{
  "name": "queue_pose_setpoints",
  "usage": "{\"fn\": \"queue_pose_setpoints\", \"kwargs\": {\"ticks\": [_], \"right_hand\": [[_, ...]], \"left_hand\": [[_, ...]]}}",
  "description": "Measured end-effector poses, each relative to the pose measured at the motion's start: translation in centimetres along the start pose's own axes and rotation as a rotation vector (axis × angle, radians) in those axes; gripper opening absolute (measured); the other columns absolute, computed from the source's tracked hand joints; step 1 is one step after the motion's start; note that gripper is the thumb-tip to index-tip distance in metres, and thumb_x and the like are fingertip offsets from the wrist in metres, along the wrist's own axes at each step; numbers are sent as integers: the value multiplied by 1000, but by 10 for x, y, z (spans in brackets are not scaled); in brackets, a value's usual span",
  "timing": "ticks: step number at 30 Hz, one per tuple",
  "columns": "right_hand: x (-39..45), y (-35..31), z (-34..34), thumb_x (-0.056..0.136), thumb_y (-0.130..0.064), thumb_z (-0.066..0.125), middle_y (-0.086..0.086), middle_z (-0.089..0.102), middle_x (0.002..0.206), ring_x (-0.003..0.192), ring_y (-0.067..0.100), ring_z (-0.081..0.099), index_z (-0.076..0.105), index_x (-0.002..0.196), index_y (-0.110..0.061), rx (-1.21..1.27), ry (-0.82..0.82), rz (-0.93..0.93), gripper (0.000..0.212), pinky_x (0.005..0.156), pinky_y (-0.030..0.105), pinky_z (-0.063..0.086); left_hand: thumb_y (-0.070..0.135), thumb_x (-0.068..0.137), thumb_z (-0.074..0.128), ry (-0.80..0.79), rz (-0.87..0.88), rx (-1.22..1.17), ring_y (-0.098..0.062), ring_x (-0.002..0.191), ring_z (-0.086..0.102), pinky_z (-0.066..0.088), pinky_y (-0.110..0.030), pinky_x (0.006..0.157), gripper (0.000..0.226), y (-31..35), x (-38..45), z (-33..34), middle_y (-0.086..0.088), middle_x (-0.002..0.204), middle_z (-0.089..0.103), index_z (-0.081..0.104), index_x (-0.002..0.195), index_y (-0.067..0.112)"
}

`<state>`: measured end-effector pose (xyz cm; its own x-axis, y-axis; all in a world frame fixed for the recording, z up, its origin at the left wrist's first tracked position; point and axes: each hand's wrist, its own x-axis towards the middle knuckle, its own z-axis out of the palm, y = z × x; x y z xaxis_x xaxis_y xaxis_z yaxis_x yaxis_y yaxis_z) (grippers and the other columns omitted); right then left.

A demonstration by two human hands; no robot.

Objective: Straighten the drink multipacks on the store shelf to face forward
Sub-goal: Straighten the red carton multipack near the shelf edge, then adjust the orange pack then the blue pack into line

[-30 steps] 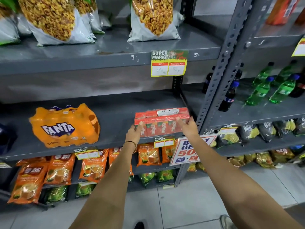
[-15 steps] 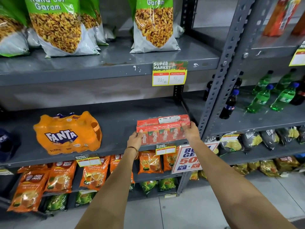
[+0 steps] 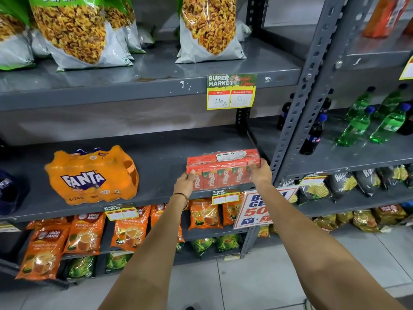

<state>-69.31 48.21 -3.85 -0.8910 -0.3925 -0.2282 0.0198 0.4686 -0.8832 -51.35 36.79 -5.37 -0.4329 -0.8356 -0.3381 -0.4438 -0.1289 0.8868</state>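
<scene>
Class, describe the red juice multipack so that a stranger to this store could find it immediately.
Find the grey middle shelf below the snack bags. At its right front edge sits the Maaza carton multipack, gripped by the left hand and right hand. Unlike the orange Fanta pack, it is red and flat-topped.

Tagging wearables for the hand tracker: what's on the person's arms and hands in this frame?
Both forearms are bare, with no sleeves showing up to the frame edge. No gloves, and no rings that I can make out. The left hand has one item: a thin gold-coloured bangle around the wrist. The right hand and its wrist carry nothing visible, no watch or band.
</scene>
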Motion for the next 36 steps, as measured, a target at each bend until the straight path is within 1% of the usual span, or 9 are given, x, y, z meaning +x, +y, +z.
{"fn": "queue_pose_setpoints", "kwargs": {"ticks": [4, 7, 12, 16, 21, 25, 31, 34, 36], "right_hand": [[-2, 2, 3, 100, -30, 43, 17, 52, 138, 126, 35, 51, 31, 145, -9, 33, 10, 31, 52, 105, 42, 40], [-13, -1, 12, 99, -31, 45, 16, 37, 151, 139, 33, 37, 16, 151, -5, 48, 133, 29, 65, 113, 41, 29], [-58, -21, 44, 98, -23, 44, 18, 28, 155, 146, 29, 23, 25, 148, 1, -184, 347, -323, 58, 121, 40, 17], [-97, -46, 98, 99, -24, 42, 17, 27, 156, 147, 28, 20, 26, 147, 0, -164, 208, -470, 56, 121, 38, 17], [-159, -80, 184, 100, -28, 41, 12, 25, 157, 147, 25, 19, 22, 149, -4, -79, -1, -457, 58, 117, 34, 19], [-199, -96, 249, 98, -41, 42, 11, 28, 157, 144, 28, 29, 18, 152, -10, 1, -202, -292, 66, 115, 37, 25], [-216, -110, 289, 88, -61, 45, 8, 30, 156, 140, 29, 35, 9, 152, -29, 187, -330, -41, 80, 114, 45, 32], [-214, -118, 293, 84, -69, 43, 7, 26, 158, 141, 31, 33, 4, 152, -33, 174, -353, 5, 86, 114, 51, 31], [-212, -123, 298, 85, -69, 40, 6, 24, 158, 141, 33, 33, 4, 152, -33, 125, -359, 15, 84, 113, 53, 31]], "left_hand": [[47, 96, 35, -36, 10, 45, -28, 117, 58, 44, -43, 104, 49, 0, -2, -3, -12, 127, 61, 49, 127, 12], [47, 96, 34, -47, 37, 129, -30, 125, 51, 40, -43, 108, 54, 1, -7, -6, -13, 137, 54, 41, 136, 11], [46, 96, 34, 137, 184, 271, -32, 143, 25, 27, -44, 114, 65, 10, -17, -39, -11, 157, 24, 15, 150, 15], [43, 98, 31, 306, 407, 446, -26, 148, 8, 13, -39, 119, 63, 14, -15, -105, -8, 160, 12, 13, 150, 13], [35, 100, 31, 515, 555, 583, -26, 148, 9, 5, -36, 121, 58, -14, -7, -225, -12, 158, 17, 18, 148, 6], [32, 100, 32, 553, 420, 387, -28, 148, 10, 6, -38, 120, 58, -45, 2, -323, -15, 158, 16, 19, 148, 3], [54, 96, 24, 208, -14, -111, -30, 140, 31, 25, -43, 115, 66, -55, 3, -376, -12, 153, 31, 28, 146, 12], [57, 95, 20, 54, -110, -305, -31, 136, 37, 32, -45, 108, 67, -53, 1, -370, -12, 148, 40, 30, 145, 14], [61, 93, 22, 10, -140, -366, -31, 127, 47, 40, -45, 98, 67, -58, 7, -368, -7, 133, 52, 36, 141, 17]]}}
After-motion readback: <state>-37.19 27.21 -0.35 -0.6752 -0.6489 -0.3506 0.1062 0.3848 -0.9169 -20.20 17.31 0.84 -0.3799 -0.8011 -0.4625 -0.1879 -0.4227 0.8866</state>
